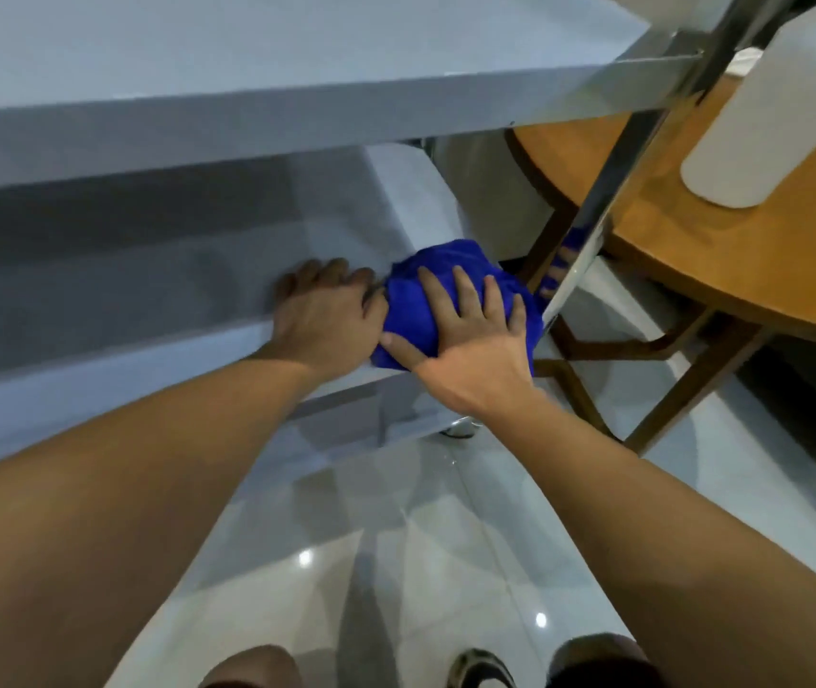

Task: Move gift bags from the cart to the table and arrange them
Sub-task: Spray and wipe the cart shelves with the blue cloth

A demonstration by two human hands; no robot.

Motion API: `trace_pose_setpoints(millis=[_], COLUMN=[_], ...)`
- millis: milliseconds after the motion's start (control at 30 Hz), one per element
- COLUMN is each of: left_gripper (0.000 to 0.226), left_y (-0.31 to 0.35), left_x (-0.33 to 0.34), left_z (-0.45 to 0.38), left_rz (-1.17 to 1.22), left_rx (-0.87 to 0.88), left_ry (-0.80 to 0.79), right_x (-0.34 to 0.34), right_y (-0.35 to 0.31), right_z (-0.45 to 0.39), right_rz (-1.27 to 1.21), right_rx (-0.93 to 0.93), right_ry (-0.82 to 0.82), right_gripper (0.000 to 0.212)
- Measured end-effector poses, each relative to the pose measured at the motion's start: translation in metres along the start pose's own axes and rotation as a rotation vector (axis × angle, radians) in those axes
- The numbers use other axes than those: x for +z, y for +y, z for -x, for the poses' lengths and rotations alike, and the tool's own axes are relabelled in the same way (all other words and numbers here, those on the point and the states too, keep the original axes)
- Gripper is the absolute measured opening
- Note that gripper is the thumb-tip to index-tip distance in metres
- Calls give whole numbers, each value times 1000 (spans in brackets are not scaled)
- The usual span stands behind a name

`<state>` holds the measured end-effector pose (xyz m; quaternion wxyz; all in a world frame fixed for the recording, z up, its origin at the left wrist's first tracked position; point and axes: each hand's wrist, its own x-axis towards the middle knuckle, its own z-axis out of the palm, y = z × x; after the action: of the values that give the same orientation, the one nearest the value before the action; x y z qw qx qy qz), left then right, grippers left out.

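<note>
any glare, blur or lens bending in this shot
Head view: two bright ceiling-light glare spots on the glossy floor; wide-angle bending slants the cart shelves and chrome post; soft overall, the white container on the wooden table blurred; the post mirrors the blue cloth.

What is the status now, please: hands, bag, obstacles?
Right hand flat on blue cloth bag, cart's lower shelf. Left hand beside it, fingers curled over shelf. Cart post close on right.
</note>
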<state>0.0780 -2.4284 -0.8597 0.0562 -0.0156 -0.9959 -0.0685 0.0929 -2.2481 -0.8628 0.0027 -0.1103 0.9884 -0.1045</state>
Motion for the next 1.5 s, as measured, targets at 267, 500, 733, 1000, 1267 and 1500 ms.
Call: trace_pose_setpoints(millis=[267,500,733,1000,1267,1500], left_gripper=[74,92,73,87,90,89], left_y=[-37,-52,-44,-58,-62,-65], left_x=[5,-1,-30,-48,-42,-40], left_z=[-44,-55,-69,-73,-78,-79], left_rz=[-128,-74,0,-15,-40,-8], left_rx=[-131,-125,-79,-18,59,64], left_ry=[-228,-370,-507,-632,-620,-617], right_x=[-4,-1,5,15,14,13], right_y=[3,2,-5,-12,-25,-29], right_z=[-39,-91,-148,-210,-273,-306], right_rz=[9,-13,19,17,50,29], right_rx=[30,-42,-73,-115,-74,-73], right_ry=[-65,-63,-2,63,42,75], right_gripper=[96,99,91,95,98,97])
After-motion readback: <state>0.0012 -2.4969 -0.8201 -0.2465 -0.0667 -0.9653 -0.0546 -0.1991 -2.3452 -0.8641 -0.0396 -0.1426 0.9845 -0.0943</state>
